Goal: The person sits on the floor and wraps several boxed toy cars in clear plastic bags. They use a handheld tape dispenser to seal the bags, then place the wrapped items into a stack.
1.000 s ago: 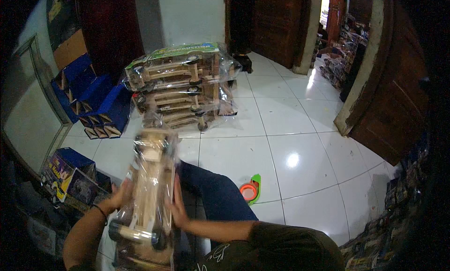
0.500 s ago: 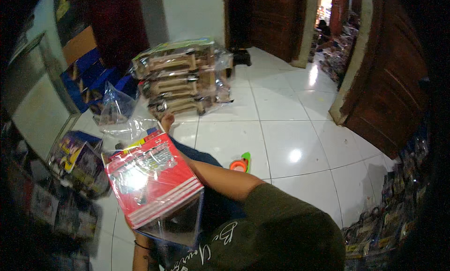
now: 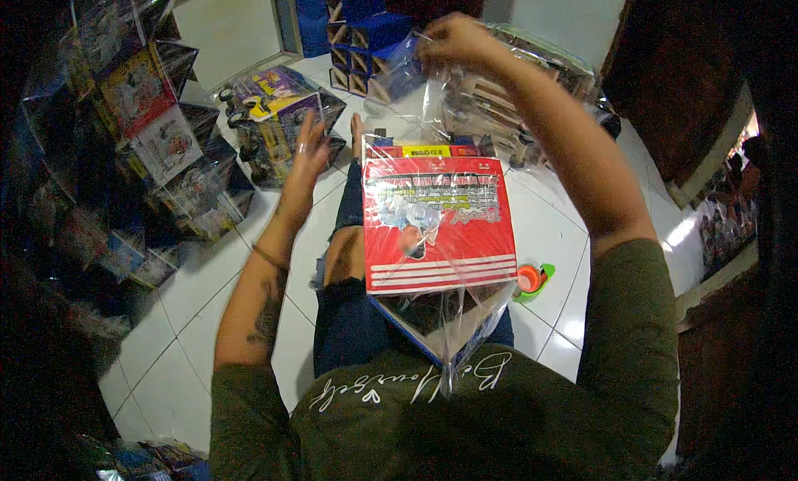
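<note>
A red printed box (image 3: 436, 231) sits on my lap inside a clear plastic bag, with white stripes along its near edge. My right hand (image 3: 455, 42) is raised beyond the box, its fingers pinched on the loose end of the clear plastic bag (image 3: 434, 107), which is drawn upward. To the left of the box, my left hand (image 3: 307, 152) is up in the air, fingers apart, holding nothing. A dark hollow shows under the red panel through the plastic.
An orange tape roll on a green dispenser (image 3: 534, 280) lies on the tiles right of my legs. Plastic-wrapped packages (image 3: 274, 119) stand ahead left, others (image 3: 158, 148) are piled at the left. A wrapped stack (image 3: 490, 107) and blue boxes (image 3: 362, 40) stand ahead.
The view has turned left. My left hand has come off the box and opened; my right hand has risen with the plastic. The box now lies straighter on my lap.
</note>
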The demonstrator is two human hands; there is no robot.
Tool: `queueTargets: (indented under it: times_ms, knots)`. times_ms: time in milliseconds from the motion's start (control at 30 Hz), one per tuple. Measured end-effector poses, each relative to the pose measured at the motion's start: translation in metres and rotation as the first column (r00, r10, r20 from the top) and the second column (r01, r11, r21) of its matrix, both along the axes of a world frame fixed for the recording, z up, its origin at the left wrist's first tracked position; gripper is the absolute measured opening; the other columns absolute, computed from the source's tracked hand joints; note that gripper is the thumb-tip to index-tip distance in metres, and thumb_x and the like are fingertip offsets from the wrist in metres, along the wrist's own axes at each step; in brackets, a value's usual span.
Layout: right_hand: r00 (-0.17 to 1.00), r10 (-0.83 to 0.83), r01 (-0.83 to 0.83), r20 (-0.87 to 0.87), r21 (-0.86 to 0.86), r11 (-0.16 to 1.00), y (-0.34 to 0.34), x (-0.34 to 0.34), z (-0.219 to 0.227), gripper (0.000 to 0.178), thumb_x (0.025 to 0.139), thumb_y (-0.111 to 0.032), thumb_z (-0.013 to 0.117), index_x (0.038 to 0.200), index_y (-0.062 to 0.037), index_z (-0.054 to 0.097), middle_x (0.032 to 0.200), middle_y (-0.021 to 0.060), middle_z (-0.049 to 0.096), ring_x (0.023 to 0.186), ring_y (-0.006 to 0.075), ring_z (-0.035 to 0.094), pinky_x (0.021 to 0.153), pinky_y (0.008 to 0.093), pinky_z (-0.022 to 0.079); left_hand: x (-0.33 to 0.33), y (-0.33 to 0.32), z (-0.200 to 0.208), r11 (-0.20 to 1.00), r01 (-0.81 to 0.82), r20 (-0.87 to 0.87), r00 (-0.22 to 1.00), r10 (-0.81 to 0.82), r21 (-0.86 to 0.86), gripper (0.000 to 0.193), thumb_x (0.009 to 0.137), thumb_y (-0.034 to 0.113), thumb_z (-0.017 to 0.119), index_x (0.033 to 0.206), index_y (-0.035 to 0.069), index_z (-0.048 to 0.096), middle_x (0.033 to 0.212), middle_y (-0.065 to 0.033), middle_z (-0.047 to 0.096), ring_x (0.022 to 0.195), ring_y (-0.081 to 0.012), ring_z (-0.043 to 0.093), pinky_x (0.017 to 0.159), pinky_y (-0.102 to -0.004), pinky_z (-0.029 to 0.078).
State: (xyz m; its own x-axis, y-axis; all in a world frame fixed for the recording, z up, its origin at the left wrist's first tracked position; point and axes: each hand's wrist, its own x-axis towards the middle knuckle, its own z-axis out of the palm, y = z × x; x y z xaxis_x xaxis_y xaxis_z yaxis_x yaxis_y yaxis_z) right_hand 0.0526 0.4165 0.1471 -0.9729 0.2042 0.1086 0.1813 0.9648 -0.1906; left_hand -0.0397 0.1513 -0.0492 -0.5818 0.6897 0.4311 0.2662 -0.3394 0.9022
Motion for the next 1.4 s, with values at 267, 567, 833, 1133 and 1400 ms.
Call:
queueTargets:
  times_ms: [267,567,833,1133,1400]
  knots:
    - [0.876,0.08,-0.27,-0.476,-0.346,0.898,0.015,0.027,-0.056,0.085,0.076,-0.031,0.077,0.142,-0.0056,0.029,0.132,0.0187,0.05,0.119,0.0255,0.052,0.098,0.0352,0.043,-0.032,0.054,0.075,0.937,-0.012,-0.495,0.852,-0.174,-0.35,0.092,0.082,0.027,0.07,0.145,-0.004,0.011,0.142,-0.0266,0.035,0.133,-0.0318,0.036,0.109,-0.0396,0.03]
    - [0.717,0.365,-0.416,-0.594,0.056,0.908,-0.022,0.076,-0.074,0.016,0.083,-0.022,0.068,0.09,-0.0091,0.07,0.081,0.0116,0.068,0.072,0.023,0.066,0.065,0.0327,0.05,0.01,0.073,0.106,0.99,0.111,-0.638,0.769,-0.031,0.085,0.016,0.086,0.012,0.064,0.098,0.005,0.069,0.084,-0.0072,0.07,0.075,-0.0185,0.066,0.069,-0.0293,0.052]
    - [0.778,0.435,-0.33,-0.454,0.294,0.897,-0.106,0.181,-0.118,0.039,0.079,-0.016,0.067,0.114,-0.0002,0.061,0.123,0.0149,0.059,0.118,0.0303,0.054,0.104,0.0412,0.04,0.136,-0.02,0.077,0.922,-0.249,-0.934,0.279,-0.225,-0.296,0.07,0.077,0.036,0.066,0.128,-0.007,0.045,0.137,-0.023,0.043,0.13,-0.039,0.039,0.106,-0.0451,0.035]
    - [0.252,-0.666,0.501,-0.702,-0.494,0.711,0.052,0.292,-0.344,0.066,0.083,-0.042,0.066,0.124,0.0083,0.051,0.116,0.0205,0.059,0.106,0.0292,0.057,0.094,0.0373,0.042,0.198,-0.018,0.059,0.767,-0.55,-0.943,0.232,-0.239,-0.33,0.105,0.058,0.05,0.074,0.131,-0.015,0.035,0.141,-0.0333,0.031,0.132,-0.0463,0.032,0.11,-0.0488,0.028]
    - [-0.262,-0.848,0.694,0.46,-0.521,-0.497,0.123,0.31,-0.563,0.067,0.073,-0.041,0.078,0.12,0.001,0.055,0.106,0.0122,0.062,0.095,0.0235,0.062,0.078,0.0358,0.053,0.206,-0.014,0.052,0.707,-0.661,-0.963,0.092,-0.255,-0.25,0.076,0.076,0.038,0.056,0.131,-0.012,0.04,0.137,-0.0314,0.038,0.129,-0.0448,0.036,0.108,-0.0475,0.031]
